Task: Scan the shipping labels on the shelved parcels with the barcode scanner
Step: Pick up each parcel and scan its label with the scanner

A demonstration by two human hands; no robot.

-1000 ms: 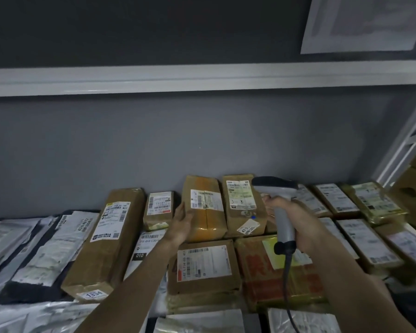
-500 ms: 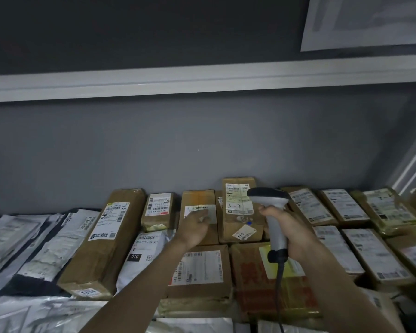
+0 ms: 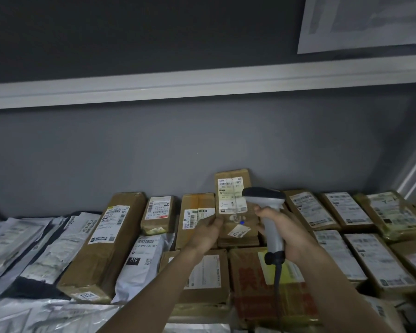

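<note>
Several brown cardboard parcels with white shipping labels lie in rows on the shelf. One parcel (image 3: 234,227) at the back middle is tipped up against the grey wall, its label (image 3: 231,195) facing me. My left hand (image 3: 208,233) grips this parcel at its lower left edge. My right hand (image 3: 286,233) holds the grey barcode scanner (image 3: 270,212) by its handle. The scanner's dark head sits just right of the label and covers its right edge. A cable hangs from the handle's base.
A long brown box (image 3: 106,243) and a small box (image 3: 157,213) lie left of my left hand. Grey plastic mailers (image 3: 24,246) fill the far left. More labelled boxes (image 3: 346,212) run to the right. A white shelf rail (image 3: 202,86) crosses overhead.
My left hand moved right from the orange-taped box to the middle parcel, which now stands steeper against the wall. The scanner shifted slightly right with the view.
</note>
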